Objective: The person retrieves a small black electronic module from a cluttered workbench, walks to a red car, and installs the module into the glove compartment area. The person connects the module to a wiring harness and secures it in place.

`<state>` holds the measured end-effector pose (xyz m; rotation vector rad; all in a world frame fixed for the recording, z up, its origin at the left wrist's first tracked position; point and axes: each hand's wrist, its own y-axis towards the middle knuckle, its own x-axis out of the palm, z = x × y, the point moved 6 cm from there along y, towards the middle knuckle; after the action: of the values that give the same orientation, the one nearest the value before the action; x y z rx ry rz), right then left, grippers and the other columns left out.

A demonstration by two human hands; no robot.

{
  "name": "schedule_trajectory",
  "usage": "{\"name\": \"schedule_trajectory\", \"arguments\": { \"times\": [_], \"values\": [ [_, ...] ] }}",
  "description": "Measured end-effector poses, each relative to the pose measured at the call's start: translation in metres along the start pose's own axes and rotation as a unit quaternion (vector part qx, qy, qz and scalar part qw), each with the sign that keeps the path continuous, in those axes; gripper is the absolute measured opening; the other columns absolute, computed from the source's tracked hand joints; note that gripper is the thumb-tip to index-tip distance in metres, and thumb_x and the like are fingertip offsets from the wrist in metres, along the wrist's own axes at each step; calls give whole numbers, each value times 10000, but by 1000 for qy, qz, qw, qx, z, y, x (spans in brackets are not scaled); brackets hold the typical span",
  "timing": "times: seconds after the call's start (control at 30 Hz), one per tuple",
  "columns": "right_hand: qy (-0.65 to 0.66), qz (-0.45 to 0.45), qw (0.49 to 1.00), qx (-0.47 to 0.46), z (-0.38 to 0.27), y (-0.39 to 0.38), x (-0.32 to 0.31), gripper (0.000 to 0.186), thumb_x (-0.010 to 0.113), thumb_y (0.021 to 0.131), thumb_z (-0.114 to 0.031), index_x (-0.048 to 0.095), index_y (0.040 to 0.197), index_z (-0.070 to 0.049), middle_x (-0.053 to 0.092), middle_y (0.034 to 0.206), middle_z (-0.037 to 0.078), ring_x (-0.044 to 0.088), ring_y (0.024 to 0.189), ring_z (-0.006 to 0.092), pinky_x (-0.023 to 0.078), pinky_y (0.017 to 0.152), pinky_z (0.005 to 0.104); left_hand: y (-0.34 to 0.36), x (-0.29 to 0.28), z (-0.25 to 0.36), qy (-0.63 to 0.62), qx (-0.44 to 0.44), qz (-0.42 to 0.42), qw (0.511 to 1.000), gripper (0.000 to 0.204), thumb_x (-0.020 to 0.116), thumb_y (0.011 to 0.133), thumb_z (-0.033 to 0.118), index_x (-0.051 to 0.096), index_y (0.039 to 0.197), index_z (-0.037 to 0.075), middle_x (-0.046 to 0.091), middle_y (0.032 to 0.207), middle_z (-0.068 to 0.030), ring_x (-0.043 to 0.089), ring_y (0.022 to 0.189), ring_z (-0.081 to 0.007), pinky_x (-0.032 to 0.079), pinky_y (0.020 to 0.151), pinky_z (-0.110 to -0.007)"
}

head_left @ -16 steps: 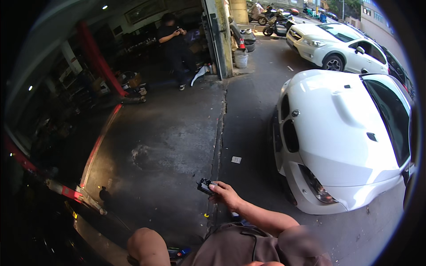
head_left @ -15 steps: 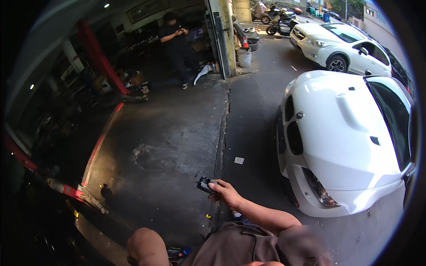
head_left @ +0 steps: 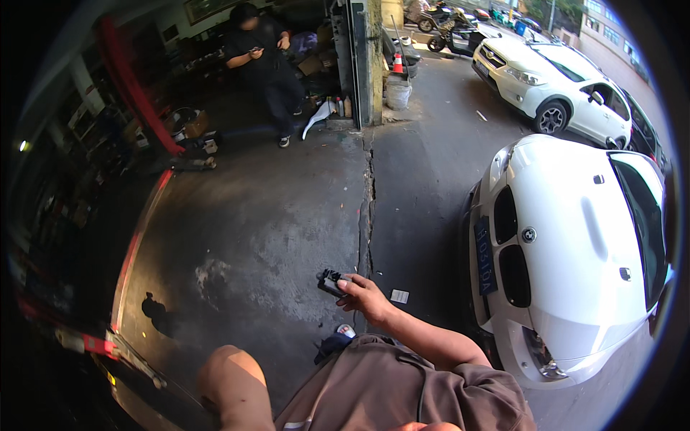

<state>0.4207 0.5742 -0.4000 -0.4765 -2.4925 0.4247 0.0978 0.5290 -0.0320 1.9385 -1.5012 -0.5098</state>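
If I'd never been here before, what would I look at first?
Probably the big, shiny white car filling much of the right side, its nose pointing left. Then the small black device held in the person's right hand, just below the middle. Up at the left, a red post stands out against the dark garage.

A white car [head_left: 586, 215] stands at 3 o'clock, bonnet down. A second white car [head_left: 528, 75] is at 2, a dark scooter [head_left: 458, 41] at 1. An orange-and-white cone [head_left: 397, 65] shows near a pale bucket [head_left: 397, 97], just past 12. A person in dark clothing [head_left: 262, 68] stands at 11; a red post [head_left: 131, 86] is at 10.
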Motion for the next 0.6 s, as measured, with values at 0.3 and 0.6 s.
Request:
{"name": "schedule_trajectory", "arguments": {
  "times": [0.3, 0.6],
  "values": [
    [42, 41, 998, 1, -113, 261, 4, 669, 742, 1052, -463, 546, 1538, -47, 699, 1244, 91, 738, 958, 208, 573, 821, 348, -117, -255, -178, -73, -316, 40, 945, 324, 700, 953, 21, 601, 1257, 76, 556, 1195, -55, 606, 1090, -237, 557, 899, -357],
    [78, -42, 995, 37, -235, 608, 46, 563, 725, 1060, -480, 615, 1429, -69, 696, 1224, 65, 735, 932, 192, 576, 795, 326, -395, -545, -308, 357, -567, -113, 733, 648, 852, 865, 417, 590, 1319, 36, 599, 1187, -127, 567, 935, -228, 506, 825, -374]
  ]
}}
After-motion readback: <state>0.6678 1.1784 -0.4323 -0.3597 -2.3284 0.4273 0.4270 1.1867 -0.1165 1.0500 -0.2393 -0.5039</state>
